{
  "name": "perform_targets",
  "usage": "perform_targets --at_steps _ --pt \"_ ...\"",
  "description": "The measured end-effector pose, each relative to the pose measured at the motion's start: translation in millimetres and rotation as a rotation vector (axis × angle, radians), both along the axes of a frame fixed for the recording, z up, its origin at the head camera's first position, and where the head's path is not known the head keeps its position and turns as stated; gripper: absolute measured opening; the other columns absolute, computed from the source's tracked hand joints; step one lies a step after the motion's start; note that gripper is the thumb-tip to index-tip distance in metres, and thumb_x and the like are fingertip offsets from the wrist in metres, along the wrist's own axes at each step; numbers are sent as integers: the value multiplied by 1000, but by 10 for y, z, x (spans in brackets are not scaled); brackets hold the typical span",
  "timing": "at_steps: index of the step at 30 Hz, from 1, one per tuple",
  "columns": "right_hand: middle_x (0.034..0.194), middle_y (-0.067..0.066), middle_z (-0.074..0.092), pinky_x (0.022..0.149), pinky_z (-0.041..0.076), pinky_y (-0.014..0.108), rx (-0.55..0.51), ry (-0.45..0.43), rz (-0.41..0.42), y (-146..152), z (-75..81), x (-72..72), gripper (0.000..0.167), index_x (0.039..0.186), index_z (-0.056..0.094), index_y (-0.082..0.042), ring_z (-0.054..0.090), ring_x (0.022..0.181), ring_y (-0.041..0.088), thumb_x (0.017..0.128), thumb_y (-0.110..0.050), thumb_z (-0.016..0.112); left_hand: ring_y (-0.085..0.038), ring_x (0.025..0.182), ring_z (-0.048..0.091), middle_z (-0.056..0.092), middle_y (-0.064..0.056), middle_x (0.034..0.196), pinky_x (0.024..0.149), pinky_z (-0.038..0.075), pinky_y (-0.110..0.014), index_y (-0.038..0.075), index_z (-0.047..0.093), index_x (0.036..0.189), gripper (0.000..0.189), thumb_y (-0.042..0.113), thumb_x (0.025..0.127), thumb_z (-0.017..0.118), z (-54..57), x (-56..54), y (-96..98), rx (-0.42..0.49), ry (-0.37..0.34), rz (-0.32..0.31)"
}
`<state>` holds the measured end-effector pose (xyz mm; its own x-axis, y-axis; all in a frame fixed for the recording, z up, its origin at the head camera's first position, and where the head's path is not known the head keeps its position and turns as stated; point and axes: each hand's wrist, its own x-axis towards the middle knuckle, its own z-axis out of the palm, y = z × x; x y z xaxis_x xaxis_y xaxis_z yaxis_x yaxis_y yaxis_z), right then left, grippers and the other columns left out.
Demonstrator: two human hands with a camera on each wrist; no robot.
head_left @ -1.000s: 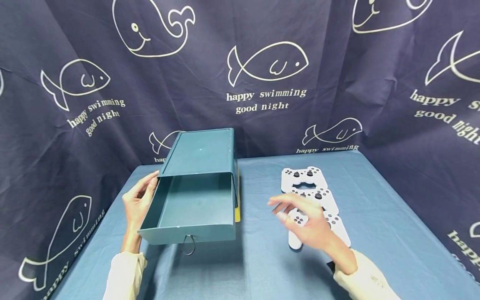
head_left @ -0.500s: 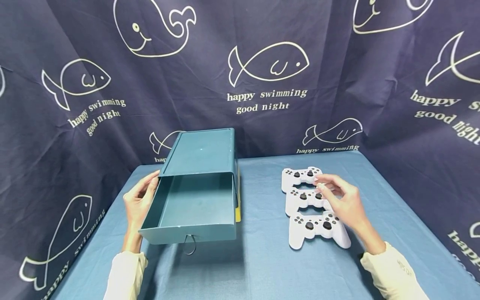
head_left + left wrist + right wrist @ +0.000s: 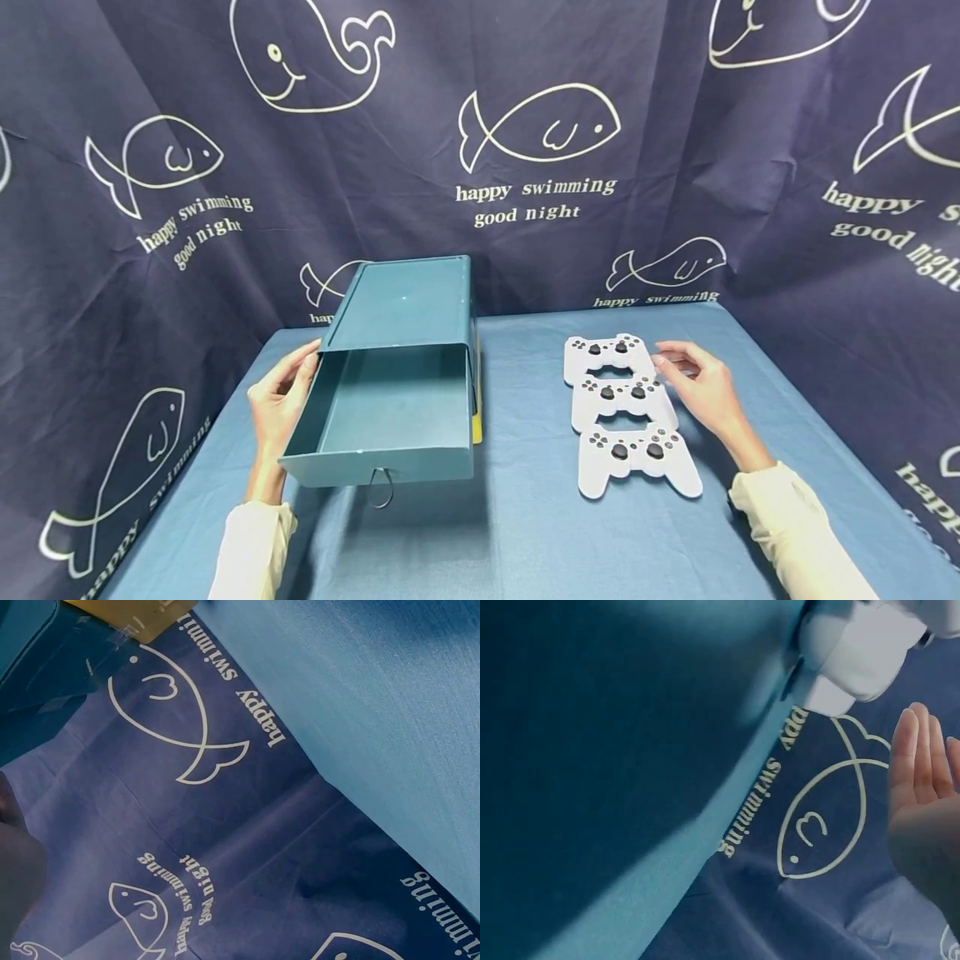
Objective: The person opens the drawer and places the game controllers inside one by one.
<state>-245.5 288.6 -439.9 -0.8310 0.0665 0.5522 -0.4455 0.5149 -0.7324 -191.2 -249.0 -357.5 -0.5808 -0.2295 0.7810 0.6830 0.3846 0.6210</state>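
Note:
A teal drawer cabinet (image 3: 401, 304) stands at the left of the table with its drawer (image 3: 375, 468) pulled out. The inside of the drawer is bare, and a thin wire loop hangs at its front. My left hand (image 3: 279, 404) holds the cabinet's left front edge between thumb and fingers. Three white game controllers lie in a column: a far one (image 3: 580, 360), a middle one (image 3: 587, 411) and a near one (image 3: 596, 477). My right hand (image 3: 707, 390) hovers close beside the far controller's right grip, holding nothing. The right wrist view shows its fingers (image 3: 922, 761) nearly straight.
A yellow strip (image 3: 476, 427) shows along the cabinet's lower right side. Blue cloth covers the table (image 3: 525, 533). Behind and at both sides hangs a dark blue curtain (image 3: 540, 250) printed with white fish and lettering.
My right hand has moved back and right, from over the near controller, past the middle one, to the far controller's right side. The left hand, cabinet and controllers stay put.

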Motion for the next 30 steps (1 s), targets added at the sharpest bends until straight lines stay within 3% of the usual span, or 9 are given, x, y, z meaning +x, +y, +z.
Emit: perform_targets --at_steps 7,10,16,19,24,30 --pt "103 22 72 78 44 11 98 -65 11 77 -45 -201 28 122 69 4 59 86 -8 99 -11 70 4 68 62 76 7 90 62 46 -11 -18 70 114 21 -16 94 64 -4 -7 -10 7 -7 -6" --pt "104 22 73 78 44 12 134 -104 22 118 -52 -255 31 125 67 5 62 88 0 99 -12 71 4 68 62 76 7 90 62 45 -11 -18 70 114 21 -16 94 63 -9 -9 -13 2 -4 -6" --pt "111 24 71 77 45 15 211 -198 42 196 -68 -341 40 131 63 6 68 97 34 98 -15 72 5 68 63 75 7 89 63 46 -11 -18 70 114 22 -18 93 64 -9 -18 -14 -9 -5 -6" --pt "115 28 68 79 47 21 236 -241 45 215 -74 -380 43 133 61 7 67 101 43 98 -17 72 5 68 63 75 8 89 62 46 -11 -18 69 114 22 -18 93 64 -5 -22 -12 -15 -4 -2" --pt "119 31 65 85 49 35 264 -301 56 252 -107 -466 47 135 58 8 66 103 46 98 -18 72 6 67 62 74 11 89 61 45 -11 -19 69 113 22 -19 92 63 -6 -23 -9 -15 0 4" --pt "119 33 64 80 50 27 267 -375 108 302 -136 -555 53 138 53 12 66 106 45 98 -17 72 5 68 63 75 8 90 62 46 -10 -20 69 113 21 -19 92 63 5 -26 -2 -16 18 -4"
